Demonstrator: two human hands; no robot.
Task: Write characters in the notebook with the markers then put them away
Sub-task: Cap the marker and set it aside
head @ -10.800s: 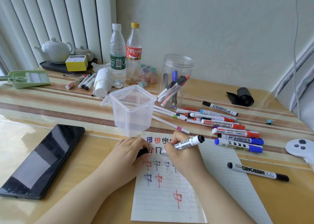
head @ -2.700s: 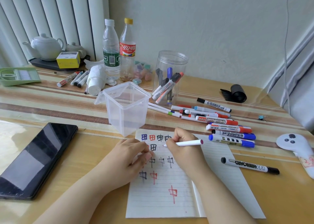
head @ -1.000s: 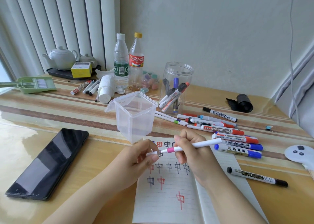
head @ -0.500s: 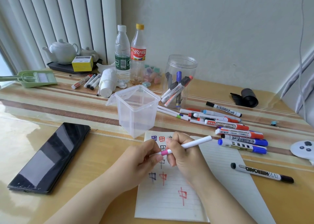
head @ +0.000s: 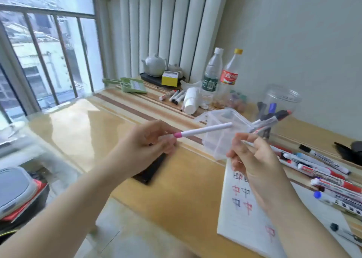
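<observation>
White pen [head: 203, 129] w/ pink band, left hand [head: 146, 140] pinching it, long axis pointing upper right; right hand [head: 252, 156] curled on another marker [head: 247, 143].

two bare forearms, no sleeves; hands ungloved

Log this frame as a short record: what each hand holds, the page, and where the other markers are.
left hand: pinches the pink pen at its pink end, held above the table
right hand: fingers curled around a thin item; what it is cannot be told
notebook: open, red and dark characters on the page
square tub: clear, behind the pen, contents unclear
jar: clear, several markers standing inside
loose markers: lying on the table right of the notebook
phone: dark, partly hidden under the left hand
</observation>
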